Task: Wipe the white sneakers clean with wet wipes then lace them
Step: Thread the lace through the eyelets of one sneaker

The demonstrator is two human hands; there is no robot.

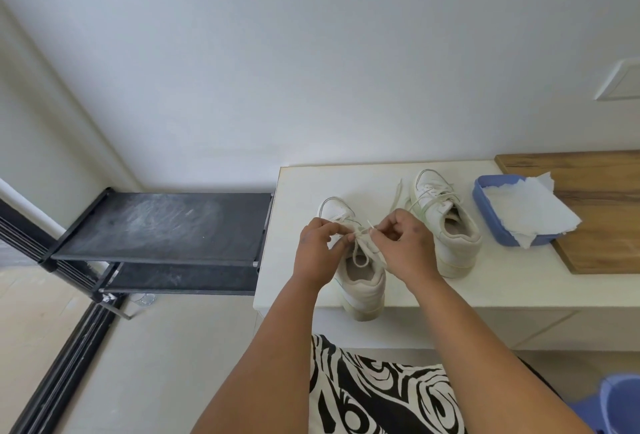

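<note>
Two white sneakers stand on a white tabletop (298,187), toes toward the wall. The near sneaker (362,277) sits at the front edge, its heel just over the rim. My left hand (317,246) and my right hand (405,243) meet above its tongue, each pinching a strand of its white lace (360,236); a loop of lace hangs over the shoe's opening. The far sneaker (446,222) stands to the right with its laces threaded and one loose end trailing to its left.
A blue tub (485,215) with white wipes (526,208) draped over it rests partly on a wooden board (595,225) at the right. A black two-tier rack (162,225) stands left of the table. A blue object (620,402) shows at the bottom right.
</note>
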